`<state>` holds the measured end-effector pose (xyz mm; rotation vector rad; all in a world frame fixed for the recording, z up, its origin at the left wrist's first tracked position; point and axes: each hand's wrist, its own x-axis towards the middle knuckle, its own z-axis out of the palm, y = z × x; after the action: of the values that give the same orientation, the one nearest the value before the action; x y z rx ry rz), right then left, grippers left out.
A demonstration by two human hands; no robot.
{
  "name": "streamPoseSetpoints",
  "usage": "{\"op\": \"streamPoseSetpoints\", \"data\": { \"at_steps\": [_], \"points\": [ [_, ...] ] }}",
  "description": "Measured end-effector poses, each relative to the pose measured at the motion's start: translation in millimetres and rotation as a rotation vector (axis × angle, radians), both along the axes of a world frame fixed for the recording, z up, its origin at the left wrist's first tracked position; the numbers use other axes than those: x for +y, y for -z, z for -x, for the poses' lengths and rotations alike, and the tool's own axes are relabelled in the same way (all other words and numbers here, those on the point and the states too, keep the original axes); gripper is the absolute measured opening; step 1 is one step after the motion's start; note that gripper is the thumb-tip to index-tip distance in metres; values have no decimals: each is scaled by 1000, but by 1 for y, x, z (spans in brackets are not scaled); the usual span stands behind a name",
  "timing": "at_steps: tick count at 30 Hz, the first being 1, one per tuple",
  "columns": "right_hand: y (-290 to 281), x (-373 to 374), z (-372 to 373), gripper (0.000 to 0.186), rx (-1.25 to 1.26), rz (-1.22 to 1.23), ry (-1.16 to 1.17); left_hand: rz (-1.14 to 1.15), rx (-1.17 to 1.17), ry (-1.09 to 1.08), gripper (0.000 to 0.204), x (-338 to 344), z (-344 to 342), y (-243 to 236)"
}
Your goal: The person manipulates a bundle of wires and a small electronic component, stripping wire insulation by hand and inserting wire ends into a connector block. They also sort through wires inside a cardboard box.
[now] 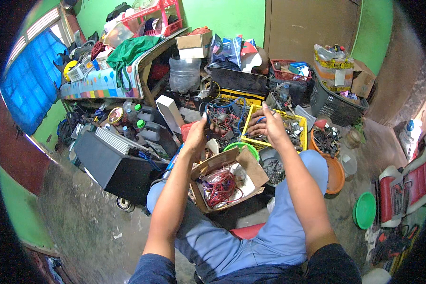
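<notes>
Dark sleeves [154, 270] lay nearest. Left hand [196, 138] was half-curled beyond cardboard box [253, 169], right hand [273, 128] likewise over left edge of yellow basket [304, 136]; grip on blue cable [242, 100], looped by that edge, could not be told. Judged partway: red cables [225, 187] boxed, wire tangle [221, 114] unseparated

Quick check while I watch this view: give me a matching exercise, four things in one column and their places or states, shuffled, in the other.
Things:
1. Yellow basket
2. Blue curtain
3. Cardboard box between the legs
4. Green cloth

Places or states:
A. Open, with tangled red wires inside
B. Draped partly over the dotted table cover
C. Partly hidden behind the right hand
D. Hanging at the picture's left

Right pairs: 1-C, 2-D, 3-A, 4-B
</notes>
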<state>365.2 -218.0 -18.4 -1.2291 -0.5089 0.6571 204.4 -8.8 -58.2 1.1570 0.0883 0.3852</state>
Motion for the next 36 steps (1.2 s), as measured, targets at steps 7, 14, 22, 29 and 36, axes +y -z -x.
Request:
{"op": "streamPoseSetpoints", "data": {
  "at_steps": [7, 14, 22, 29, 36],
  "points": [
    [11, -30, -68, 31, 131, -314, 359, 52, 139, -375, 38, 7, 4, -11],
    [-34, -95, -78, 38, 2, -78, 248, 15, 80, -394, 28, 21, 24, -10],
    [-15, -75, -23, 35, -357, 356, -77, 50, 138, -268, 28, -48, 6, -5],
    [-5, -59, 11, 29, -624, 329, -243, -406, 203, -246, 27, -73, -3, -8],
    [8, -40, 35, 26, -826, 367, -298, -568, 243, -172, 27, -79, 2, -3]
  ]
}}
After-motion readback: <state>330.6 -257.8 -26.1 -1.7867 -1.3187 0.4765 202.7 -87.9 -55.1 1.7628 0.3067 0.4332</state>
